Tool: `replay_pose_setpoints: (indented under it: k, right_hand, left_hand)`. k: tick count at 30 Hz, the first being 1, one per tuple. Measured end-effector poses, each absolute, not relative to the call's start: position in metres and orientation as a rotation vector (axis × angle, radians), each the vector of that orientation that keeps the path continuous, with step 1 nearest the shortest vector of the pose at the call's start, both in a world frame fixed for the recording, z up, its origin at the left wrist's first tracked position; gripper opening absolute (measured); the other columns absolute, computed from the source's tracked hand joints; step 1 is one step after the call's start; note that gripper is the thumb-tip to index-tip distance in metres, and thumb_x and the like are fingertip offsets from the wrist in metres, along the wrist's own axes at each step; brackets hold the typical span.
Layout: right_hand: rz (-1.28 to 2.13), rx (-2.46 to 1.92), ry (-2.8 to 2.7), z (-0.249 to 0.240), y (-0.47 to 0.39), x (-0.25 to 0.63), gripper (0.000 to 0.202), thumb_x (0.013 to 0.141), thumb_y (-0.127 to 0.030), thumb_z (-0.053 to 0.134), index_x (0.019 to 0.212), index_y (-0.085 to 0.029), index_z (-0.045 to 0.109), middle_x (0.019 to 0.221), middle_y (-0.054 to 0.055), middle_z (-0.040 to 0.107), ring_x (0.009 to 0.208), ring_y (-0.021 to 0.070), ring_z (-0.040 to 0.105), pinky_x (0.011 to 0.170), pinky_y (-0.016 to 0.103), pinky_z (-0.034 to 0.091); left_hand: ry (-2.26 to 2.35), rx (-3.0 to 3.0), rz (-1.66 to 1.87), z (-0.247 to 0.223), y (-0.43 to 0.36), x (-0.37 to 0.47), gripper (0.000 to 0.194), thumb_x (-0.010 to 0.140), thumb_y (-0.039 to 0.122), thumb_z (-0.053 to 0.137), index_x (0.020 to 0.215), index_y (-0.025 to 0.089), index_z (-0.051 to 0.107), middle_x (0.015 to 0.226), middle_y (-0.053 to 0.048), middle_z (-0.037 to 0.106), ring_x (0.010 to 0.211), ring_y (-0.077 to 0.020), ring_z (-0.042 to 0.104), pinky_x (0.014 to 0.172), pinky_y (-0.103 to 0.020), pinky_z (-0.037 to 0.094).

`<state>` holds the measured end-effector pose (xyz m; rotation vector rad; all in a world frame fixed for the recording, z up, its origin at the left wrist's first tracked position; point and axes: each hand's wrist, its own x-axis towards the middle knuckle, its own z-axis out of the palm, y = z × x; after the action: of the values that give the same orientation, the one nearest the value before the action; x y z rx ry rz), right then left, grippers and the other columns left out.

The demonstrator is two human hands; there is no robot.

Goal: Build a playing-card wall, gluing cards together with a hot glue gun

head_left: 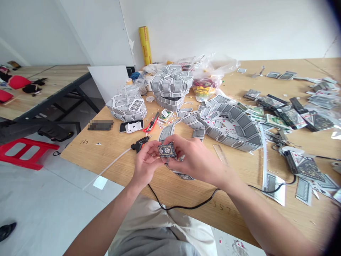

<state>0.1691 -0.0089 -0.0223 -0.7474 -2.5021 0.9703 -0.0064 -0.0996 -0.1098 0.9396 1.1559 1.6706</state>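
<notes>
My left hand (pixel 148 160) and my right hand (pixel 195 158) pinch a folded playing card (pixel 167 150) with a dark ornate back, one hand at each side of it. Below and behind my fingers curves a strip of joined folded cards (pixel 198 133); whether the held card is attached to it I cannot tell. Just left of my hands lies a black glue gun (pixel 139 143) with a long white glue stick (pixel 110 166) trailing out of it. Beyond it rest red-handled cutters (pixel 151 122). A clear ruler (pixel 220 153) is right of my right hand.
Woven card containers stand behind: a low one (pixel 128 108), a lidded one (pixel 172 85) and an open one (pixel 237 137). A phone (pixel 124 127) lies at left. Card boxes (pixel 277 121) and loose cards clutter the right. A black cable (pixel 186 207) crosses the table's front edge.
</notes>
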Motion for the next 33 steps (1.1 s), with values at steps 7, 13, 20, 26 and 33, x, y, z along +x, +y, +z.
replay_pose_setpoints:
  k: [7,13,20,26,33]
  right_hand:
    - [0.936,-0.773,-2.5,-0.021,-0.012,0.166,0.044,0.081,-0.015,0.066,0.124,-0.02,0.064,0.075,-0.003,0.07,0.065,0.0151,0.062,0.064,0.024,0.041]
    - [0.952,-0.779,-2.482,-0.024,-0.012,0.167,0.043,0.081,-0.015,0.066,0.124,-0.022,0.063,0.074,-0.003,0.07,0.063,0.0152,0.062,0.063,0.024,0.04]
    - [0.939,-0.712,-2.488,-0.023,-0.016,0.167,0.053,0.089,-0.012,0.058,0.142,-0.021,0.054,0.089,0.002,0.076,0.074,0.0195,0.068,0.072,0.028,0.042]
    - [0.846,-0.786,-2.549,-0.022,-0.02,0.165,0.062,0.089,-0.01,0.055,0.151,-0.016,0.051,0.092,0.005,0.077,0.077,0.0218,0.068,0.073,0.03,0.04]
    - [0.82,-0.739,-2.595,-0.021,-0.018,0.168,0.059,0.09,-0.009,0.052,0.148,-0.016,0.052,0.093,0.006,0.078,0.078,0.0232,0.07,0.073,0.031,0.039]
  left_hand:
    - [1.143,0.991,1.7,-0.111,-0.099,-0.008,0.049,0.077,0.024,0.094,0.12,0.024,0.072,0.095,-0.002,0.075,0.088,-0.0158,0.07,0.083,-0.026,0.058]
    - [1.172,1.007,1.71,-0.115,-0.099,-0.006,0.051,0.076,0.03,0.095,0.12,0.025,0.07,0.094,-0.001,0.074,0.086,-0.0163,0.07,0.083,-0.028,0.058]
    - [1.19,0.953,1.742,-0.106,-0.097,-0.002,0.048,0.076,0.028,0.095,0.116,0.026,0.07,0.097,-0.001,0.076,0.089,-0.0173,0.072,0.081,-0.028,0.059]
    - [1.179,0.937,1.738,-0.106,-0.095,0.0,0.048,0.075,0.028,0.096,0.115,0.025,0.07,0.095,-0.001,0.076,0.088,-0.0165,0.072,0.081,-0.027,0.06]
    - [1.193,0.934,1.734,-0.11,-0.095,-0.001,0.048,0.074,0.028,0.097,0.114,0.024,0.07,0.094,-0.001,0.075,0.086,-0.0158,0.071,0.079,-0.026,0.059]
